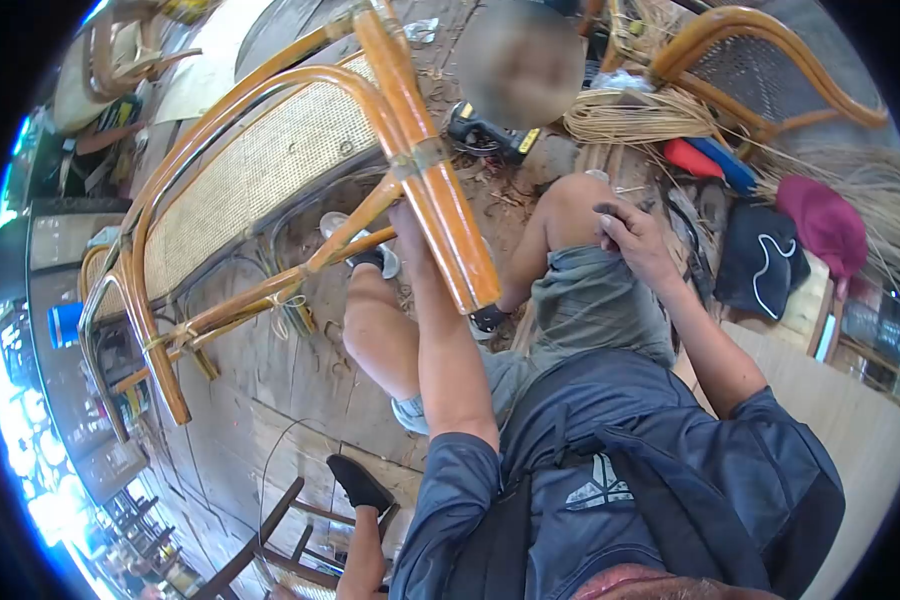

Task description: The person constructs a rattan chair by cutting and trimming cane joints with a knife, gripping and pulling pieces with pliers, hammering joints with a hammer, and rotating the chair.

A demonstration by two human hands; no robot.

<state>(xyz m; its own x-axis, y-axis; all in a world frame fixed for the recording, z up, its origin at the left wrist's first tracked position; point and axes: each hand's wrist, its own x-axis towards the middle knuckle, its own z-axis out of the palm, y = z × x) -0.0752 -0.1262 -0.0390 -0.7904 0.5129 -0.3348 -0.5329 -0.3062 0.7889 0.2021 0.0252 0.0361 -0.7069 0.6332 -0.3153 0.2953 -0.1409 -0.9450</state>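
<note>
A rattan chair (435,210) with glossy orange-brown poles and a woven cane panel (270,150) lies tipped over in front of me on the left. My left hand (403,218) is at its frame, where the poles join under a wrapped binding; a thick leg partly covers the fingers. The hand appears closed around the frame. Above my bent knee, my right hand (632,235) is raised with fingers curled and thumb close to them. Whatever it pinches, if anything, is too small to make out.
On the wooden floor (300,380) beyond my legs lies a black-and-yellow power tool (490,132). A coil of cane strands (640,117), a dark cap (760,262) and a maroon cap (822,225) are at right. Another rattan chair (770,40) and a person with a blurred head are ahead.
</note>
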